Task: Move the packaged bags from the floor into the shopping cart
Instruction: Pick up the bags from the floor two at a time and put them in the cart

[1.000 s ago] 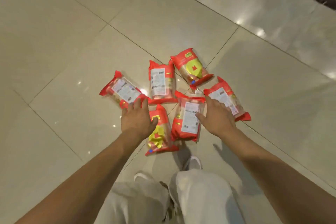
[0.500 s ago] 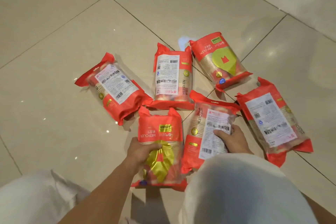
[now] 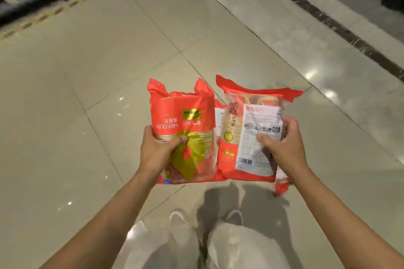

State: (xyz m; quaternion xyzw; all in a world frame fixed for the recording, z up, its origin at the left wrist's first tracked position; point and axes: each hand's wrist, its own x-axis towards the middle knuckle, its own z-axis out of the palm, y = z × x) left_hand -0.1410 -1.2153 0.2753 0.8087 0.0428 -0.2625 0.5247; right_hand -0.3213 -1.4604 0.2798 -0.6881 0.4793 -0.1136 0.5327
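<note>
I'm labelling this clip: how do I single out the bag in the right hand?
Above the tiled floor, two red bags are held side by side. The right hand grips the label-side bag. It shows a white label with barcode; the gold-emblem bag in the left hand does not.

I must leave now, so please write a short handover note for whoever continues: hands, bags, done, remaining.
Left hand grips the gold-emblem bag; right hand grips the white-label bag.
Both are held above the floor, side by side.
An edge of another bag shows between them.
The cart is not in view.
Done: two bags picked up.
Left: put them in the cart, then fetch the rest.
</note>
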